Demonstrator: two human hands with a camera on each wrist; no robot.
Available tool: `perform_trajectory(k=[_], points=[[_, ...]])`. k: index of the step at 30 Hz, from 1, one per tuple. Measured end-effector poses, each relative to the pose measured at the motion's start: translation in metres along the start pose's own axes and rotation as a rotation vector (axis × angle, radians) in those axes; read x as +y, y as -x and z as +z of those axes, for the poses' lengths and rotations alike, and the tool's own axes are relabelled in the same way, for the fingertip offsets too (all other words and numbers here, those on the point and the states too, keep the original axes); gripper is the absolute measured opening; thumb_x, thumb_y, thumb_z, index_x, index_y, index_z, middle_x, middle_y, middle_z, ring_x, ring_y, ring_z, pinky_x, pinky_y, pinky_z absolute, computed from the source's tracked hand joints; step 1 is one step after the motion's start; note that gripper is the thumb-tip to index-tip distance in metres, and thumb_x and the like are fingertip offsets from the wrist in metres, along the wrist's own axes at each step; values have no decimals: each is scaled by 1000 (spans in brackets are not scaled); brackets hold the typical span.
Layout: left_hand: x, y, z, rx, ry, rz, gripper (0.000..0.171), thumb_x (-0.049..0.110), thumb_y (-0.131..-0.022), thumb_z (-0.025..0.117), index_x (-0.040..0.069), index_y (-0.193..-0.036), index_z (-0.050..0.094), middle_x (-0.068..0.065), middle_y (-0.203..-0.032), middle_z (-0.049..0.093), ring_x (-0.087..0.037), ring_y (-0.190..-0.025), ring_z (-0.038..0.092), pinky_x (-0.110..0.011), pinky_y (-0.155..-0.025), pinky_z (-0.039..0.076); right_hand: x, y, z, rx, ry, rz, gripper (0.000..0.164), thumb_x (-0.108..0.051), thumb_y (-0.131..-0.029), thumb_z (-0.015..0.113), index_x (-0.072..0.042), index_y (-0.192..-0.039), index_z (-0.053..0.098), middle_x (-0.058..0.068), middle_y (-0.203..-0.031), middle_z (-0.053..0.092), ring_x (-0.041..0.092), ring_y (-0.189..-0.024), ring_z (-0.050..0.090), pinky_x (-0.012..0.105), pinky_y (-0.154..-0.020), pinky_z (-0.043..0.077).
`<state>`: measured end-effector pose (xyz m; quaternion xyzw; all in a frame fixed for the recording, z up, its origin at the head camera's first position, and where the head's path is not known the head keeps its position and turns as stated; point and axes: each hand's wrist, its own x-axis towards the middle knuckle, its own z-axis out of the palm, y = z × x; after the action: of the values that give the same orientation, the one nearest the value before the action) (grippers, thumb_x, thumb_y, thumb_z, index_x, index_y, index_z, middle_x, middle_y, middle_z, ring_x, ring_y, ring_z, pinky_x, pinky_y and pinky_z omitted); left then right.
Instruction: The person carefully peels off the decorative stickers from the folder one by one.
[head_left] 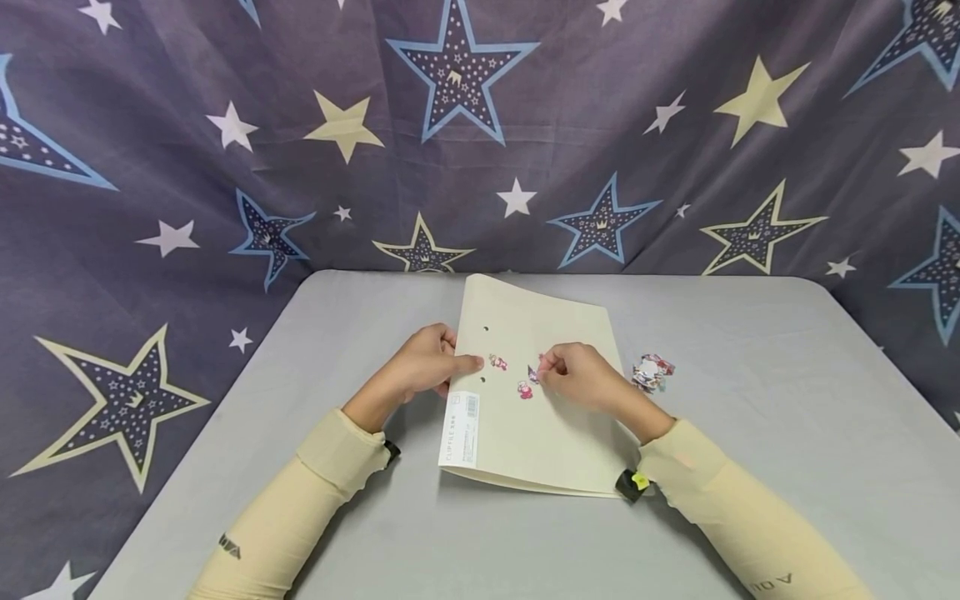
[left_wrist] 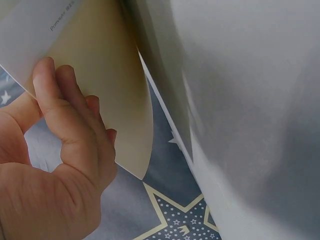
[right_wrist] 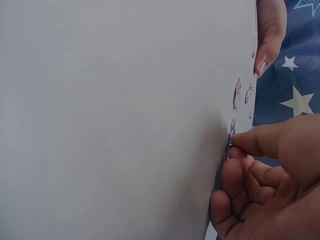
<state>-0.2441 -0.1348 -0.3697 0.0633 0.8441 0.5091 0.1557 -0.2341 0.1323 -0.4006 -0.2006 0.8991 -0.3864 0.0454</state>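
Left hand (head_left: 431,362) grips folder (head_left: 536,433) edge | right hand (head_left: 581,377) pinches sticker (head_left: 533,375) | room leftward

Dark star-patterned cloth (head_left: 480,158) behind a grey table (head_left: 757,392)

Dark star-print cloth backdrop (head_left: 450,175), grey table (head_left: 750,375), rounded corners
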Motion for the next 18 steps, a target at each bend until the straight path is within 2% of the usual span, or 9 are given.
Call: perform_trajectory(k=[9, 18], points=[[0, 0, -1, 2, -3, -3, 38, 19, -91, 79, -2, -107, 52, -16, -83, 66, -24, -63, 69, -32, -52, 56, 3, -1, 2, 3, 14, -33, 10, -4, -94, 59, -4, -90, 68, 0, -71, 61, 13, -65, 51, 26, -60, 44], [0, 0, -1, -2, 3, -2, 38, 19, -92, 78, -3, -108, 52, -16, -84, 67, -24, -63, 69, -32, -52, 56, 1, 1, 0, 31, 8, -44, 9, -6, -91, 59, -7, -87, 67, -2, -70, 59, 12, -63, 49, 24, -57, 41]])
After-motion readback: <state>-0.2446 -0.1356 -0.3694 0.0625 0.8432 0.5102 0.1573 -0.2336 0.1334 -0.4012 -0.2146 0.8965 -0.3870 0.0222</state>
